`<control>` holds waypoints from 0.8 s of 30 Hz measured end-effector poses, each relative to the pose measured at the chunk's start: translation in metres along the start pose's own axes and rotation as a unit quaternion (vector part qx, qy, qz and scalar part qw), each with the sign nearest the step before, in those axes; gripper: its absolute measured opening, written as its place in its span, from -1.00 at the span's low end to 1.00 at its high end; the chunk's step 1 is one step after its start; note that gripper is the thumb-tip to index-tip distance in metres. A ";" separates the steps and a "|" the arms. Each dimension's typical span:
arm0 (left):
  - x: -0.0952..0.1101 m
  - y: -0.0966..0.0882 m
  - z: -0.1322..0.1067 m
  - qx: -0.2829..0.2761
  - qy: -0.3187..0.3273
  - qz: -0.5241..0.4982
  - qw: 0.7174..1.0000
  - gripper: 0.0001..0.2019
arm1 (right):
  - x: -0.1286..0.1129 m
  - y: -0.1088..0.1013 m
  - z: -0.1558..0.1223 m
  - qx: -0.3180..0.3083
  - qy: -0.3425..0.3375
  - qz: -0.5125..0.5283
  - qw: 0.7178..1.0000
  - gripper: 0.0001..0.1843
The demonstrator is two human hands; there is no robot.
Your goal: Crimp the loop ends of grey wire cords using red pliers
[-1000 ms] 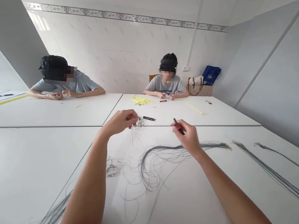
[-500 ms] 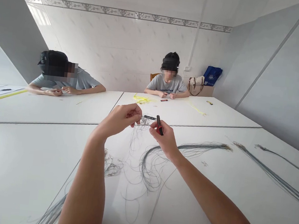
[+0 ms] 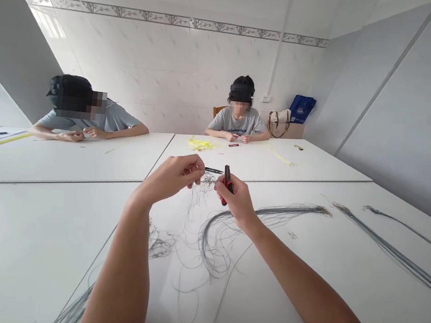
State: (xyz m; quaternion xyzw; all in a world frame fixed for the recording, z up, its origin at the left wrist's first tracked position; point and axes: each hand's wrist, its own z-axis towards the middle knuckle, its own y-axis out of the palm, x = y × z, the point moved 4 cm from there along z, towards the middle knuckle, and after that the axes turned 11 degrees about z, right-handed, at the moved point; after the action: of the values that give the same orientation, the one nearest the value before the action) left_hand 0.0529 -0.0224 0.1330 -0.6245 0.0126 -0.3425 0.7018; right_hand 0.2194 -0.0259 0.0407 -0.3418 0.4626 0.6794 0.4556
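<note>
My left hand [image 3: 177, 174] is closed in a pinch above the table, with a fine thread [image 3: 208, 183] at its fingertips that runs toward the right hand. My right hand [image 3: 238, 195] is wrapped round a slim black-and-red tool [image 3: 227, 173], held upright; its exact kind I cannot make out. Its thumb and forefinger pinch near the thread's other end. Behind and below the fingers lies a tangle of fine dark threads [image 3: 208, 177], with a black pen-like tool [image 3: 213, 170] beyond it. A curved bundle of grey threads [image 3: 207, 238] lies under my right wrist.
More grey bundles [image 3: 379, 249] stretch along the right, and another [image 3: 74, 311] lies by my left forearm. A coil of thread with small hooks [image 3: 160, 245] sits beside that forearm. Two people [image 3: 239, 120] work across the white table [image 3: 288, 313], near yellow strands [image 3: 200, 143].
The black-and-red tool has turned more upright in my right hand, its red end now showing below the fingers. My left hand keeps its pinch. The view has shifted slightly.
</note>
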 end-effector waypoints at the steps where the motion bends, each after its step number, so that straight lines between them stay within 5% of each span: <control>1: 0.000 0.001 0.000 -0.012 0.000 0.012 1.000 -0.78 | 0.000 0.000 0.000 0.001 0.004 0.005 1.000 -0.78; 6: 0.003 0.014 0.005 -0.073 0.041 0.051 0.995 -0.71 | -0.002 0.001 -0.002 -0.008 0.023 0.032 0.999 -0.77; 13: 0.006 0.014 0.006 -0.068 0.044 0.039 0.996 -0.72 | -0.012 -0.001 -0.002 -0.015 0.013 -0.007 1.000 -0.77; 18: 0.009 0.008 0.001 -0.038 0.037 0.036 0.998 -0.71 | -0.023 -0.003 -0.005 0.000 -0.104 -0.141 0.985 -0.81; 24: 0.017 0.013 0.002 -0.055 0.063 0.016 0.996 -0.73 | -0.028 -0.002 -0.007 -0.016 -0.245 -0.315 0.917 -0.92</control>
State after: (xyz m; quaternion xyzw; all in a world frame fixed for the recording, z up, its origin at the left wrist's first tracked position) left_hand 0.0729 -0.0294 0.1286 -0.6387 0.0858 -0.3686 0.6699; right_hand 0.2319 -0.0404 0.0627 -0.3004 0.1940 0.5707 0.7392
